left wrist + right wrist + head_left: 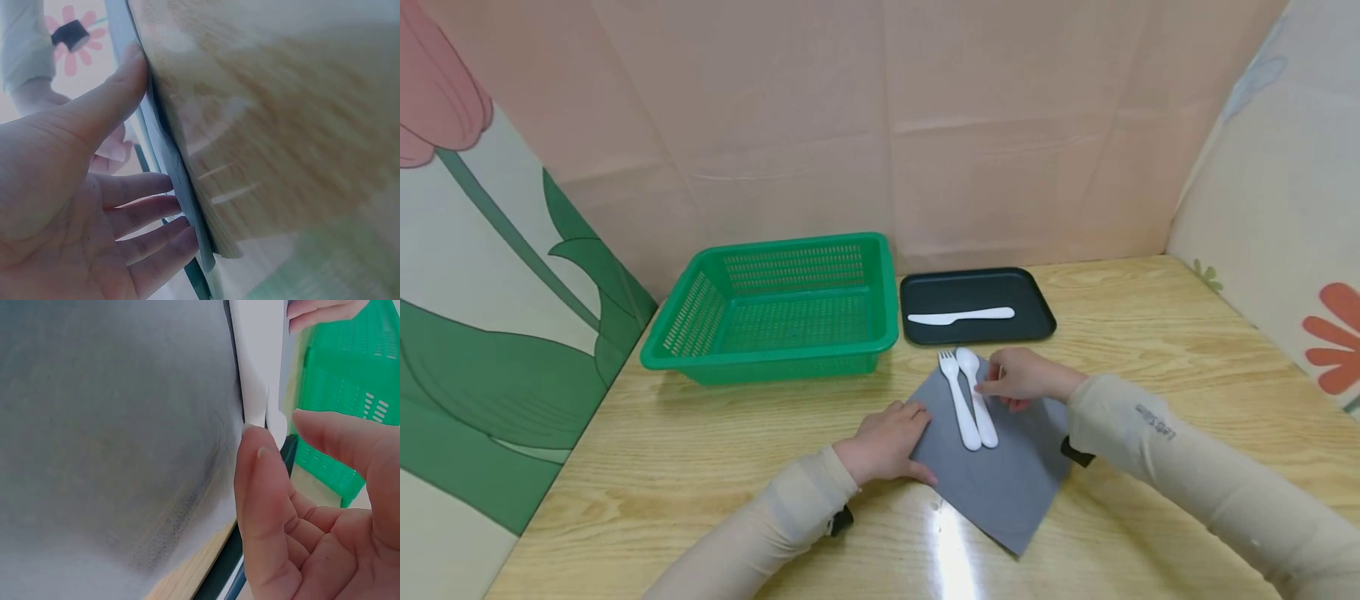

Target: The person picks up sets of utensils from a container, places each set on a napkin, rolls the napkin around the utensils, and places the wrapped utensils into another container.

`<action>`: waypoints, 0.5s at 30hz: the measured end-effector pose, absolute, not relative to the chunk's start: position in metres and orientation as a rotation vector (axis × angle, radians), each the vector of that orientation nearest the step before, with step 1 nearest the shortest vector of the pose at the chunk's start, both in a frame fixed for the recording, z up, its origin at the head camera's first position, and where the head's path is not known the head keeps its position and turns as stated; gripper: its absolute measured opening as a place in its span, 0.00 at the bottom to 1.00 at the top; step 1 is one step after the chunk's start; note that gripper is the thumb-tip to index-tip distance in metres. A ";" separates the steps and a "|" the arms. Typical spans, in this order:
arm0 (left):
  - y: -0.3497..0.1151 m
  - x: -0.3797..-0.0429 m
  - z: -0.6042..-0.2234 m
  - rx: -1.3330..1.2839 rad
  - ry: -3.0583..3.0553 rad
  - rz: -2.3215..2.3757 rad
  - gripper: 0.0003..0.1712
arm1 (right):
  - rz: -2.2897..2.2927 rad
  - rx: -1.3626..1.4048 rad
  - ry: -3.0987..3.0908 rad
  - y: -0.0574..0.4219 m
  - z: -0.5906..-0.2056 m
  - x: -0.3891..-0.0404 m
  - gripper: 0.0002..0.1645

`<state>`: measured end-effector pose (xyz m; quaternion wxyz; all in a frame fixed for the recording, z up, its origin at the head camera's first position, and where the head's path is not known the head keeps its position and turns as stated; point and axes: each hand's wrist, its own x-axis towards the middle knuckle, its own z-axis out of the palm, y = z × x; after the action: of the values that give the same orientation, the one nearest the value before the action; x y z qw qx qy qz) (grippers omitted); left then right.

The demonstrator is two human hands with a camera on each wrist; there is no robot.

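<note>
A grey square cloth or napkin (1000,492) lies turned cornerwise on the table. On it a white fork (964,414) and a white spoon (984,418) lie side by side, heads toward the back. My left hand (887,443) rests at the napkin's left edge, thumb and fingers spread along it. At the spoon's right side is my right hand (1026,375), a fingertip touching or very near its neck. In the right wrist view, thumb and fingertips of the right hand (300,512) stand apart beside the white handles (259,356).
Behind the napkin sits a black tray (970,287) with a white knife (985,314) lying in it. A green slotted basket (775,364) stands left of the tray. The wooden table (1157,333) meets a cloth-covered back and a printed side wall.
</note>
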<state>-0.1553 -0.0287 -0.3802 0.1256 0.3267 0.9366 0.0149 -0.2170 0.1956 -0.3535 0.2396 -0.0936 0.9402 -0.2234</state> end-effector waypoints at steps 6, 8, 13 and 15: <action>-0.028 -0.155 -0.380 0.951 2.728 0.048 0.49 | -0.600 -0.268 2.588 0.198 -0.351 -0.221 0.16; -0.028 -0.155 -0.380 0.950 2.728 0.048 0.49 | -0.592 -0.274 2.598 0.199 -0.350 -0.223 0.17; -0.028 -0.154 -0.380 0.945 2.728 0.052 0.48 | -0.583 -0.297 2.650 0.204 -0.351 -0.229 0.16; -0.028 -0.154 -0.380 0.946 2.728 0.052 0.48 | -0.578 -0.308 2.675 0.206 -0.352 -0.231 0.16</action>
<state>-0.1544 -0.0284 -0.3802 0.1266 0.3248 0.9371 0.0179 -0.2308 0.2063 -0.3522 0.1925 -0.1096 0.9532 -0.2060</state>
